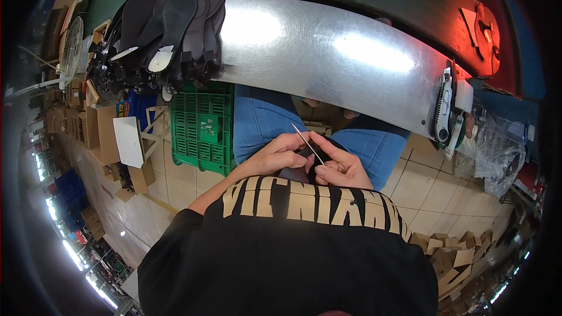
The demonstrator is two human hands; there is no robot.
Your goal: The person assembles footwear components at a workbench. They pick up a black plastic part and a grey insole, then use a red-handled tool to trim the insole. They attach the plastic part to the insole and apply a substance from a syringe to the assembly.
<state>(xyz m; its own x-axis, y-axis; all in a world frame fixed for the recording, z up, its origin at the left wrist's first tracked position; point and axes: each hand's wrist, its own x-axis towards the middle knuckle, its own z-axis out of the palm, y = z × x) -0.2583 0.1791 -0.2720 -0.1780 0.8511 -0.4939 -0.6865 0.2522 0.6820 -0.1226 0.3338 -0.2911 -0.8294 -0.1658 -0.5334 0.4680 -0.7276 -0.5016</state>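
Note:
Over my lap, close to the front of my black shirt, my left hand point(282, 153) and my right hand point(341, 165) meet around a thin dark piece with a pale edge point(307, 143). Its edge slants from upper left down to my right thumb, like a narrow strip seen side-on. Both hands are closed, with fingers bent and thumbs pressed in. The rest of the piece is mostly hidden by my fingers and lost against the dark shirt. A pile of dark sole-shaped pieces point(170, 23), some with pale ends, lies at the left end of the bench.
A shiny metal benchtop point(316, 64) spans ahead of my knees. At its right end lies a utility knife point(445, 105), near clear plastic bags point(497, 152). A green crate point(202, 126) stands left of my legs. Cardboard boxes point(99, 131) lie left; more sit lower right.

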